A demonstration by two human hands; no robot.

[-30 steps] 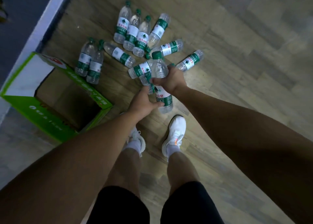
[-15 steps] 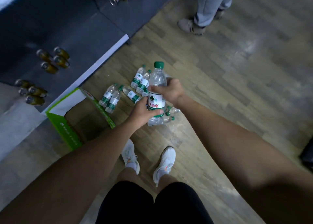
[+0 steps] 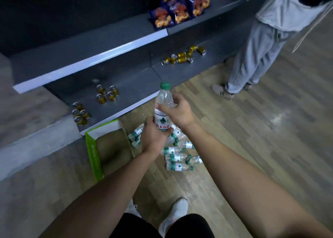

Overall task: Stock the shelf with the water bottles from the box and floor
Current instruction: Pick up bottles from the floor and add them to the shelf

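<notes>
Clear green-capped bottle (image 3: 164, 97) upright, seemingly full, other bottles (image 3: 177, 157) lying on floor (image 3: 252, 138)

green cap (image 3: 165, 85) and green-white label on clear bottle (image 3: 163, 110); green box (image 3: 95, 156); gold cans (image 3: 107, 93); pale wood-grain floor (image 3: 252, 138).

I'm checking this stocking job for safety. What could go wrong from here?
1. Loose bottles lie on the floor between the person's shoes and the shelf; a step forward could land on one and cause a slip.
2. The open box sits beside that pile against the shelf edge, which is another trip point.
3. Cans already stand on the bottom shelf; setting the held bottle down carelessly might knock them over.
</notes>
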